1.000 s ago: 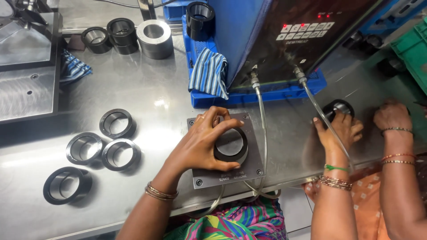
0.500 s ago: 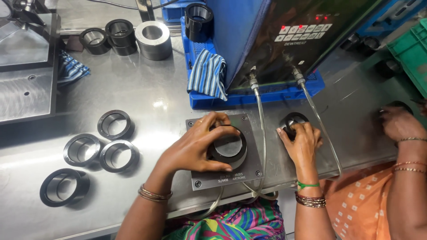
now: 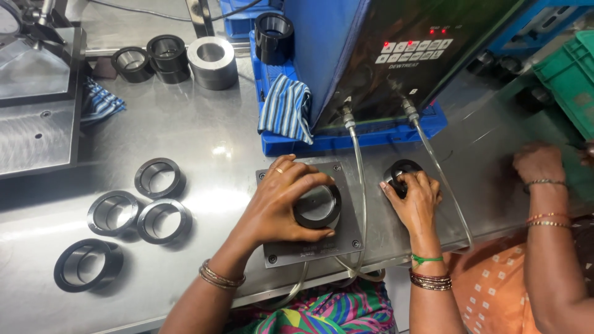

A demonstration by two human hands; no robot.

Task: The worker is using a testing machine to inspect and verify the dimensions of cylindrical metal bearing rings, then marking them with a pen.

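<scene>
Steel bench point(image 3: 204, 148) under me, and my left hand point(image 3: 281, 204) is curled over a dark ring point(image 3: 317, 206) seated on the square gauge plate point(image 3: 309, 213), fingers wrapped round its rim and holding it down; my right hand point(image 3: 413, 196) is closed on a second ring point(image 3: 401, 173) just right of the plate, between the two clear hoses point(image 3: 361, 185) that run up to the blue tester point(image 3: 383, 55) at the far side. As I judge it, one ring is on the plate being checked and the next is already in my grip, so the work is mid-run and not near its end. Four more dark rings point(image 3: 159, 178) lie loose on the bench to my left, near me, and I cannot tell from here whether they are done or waiting. Far left stand three more rings, two dark and one pale metal point(image 3: 212, 60), with another dark one point(image 3: 273, 34) on the blue tray. A striped cloth point(image 3: 286, 110) hangs over the tray edge. Another person's hand point(image 3: 539, 164) reaches towards the green crate point(image 3: 569, 74) at far right, well apart from mine
</scene>
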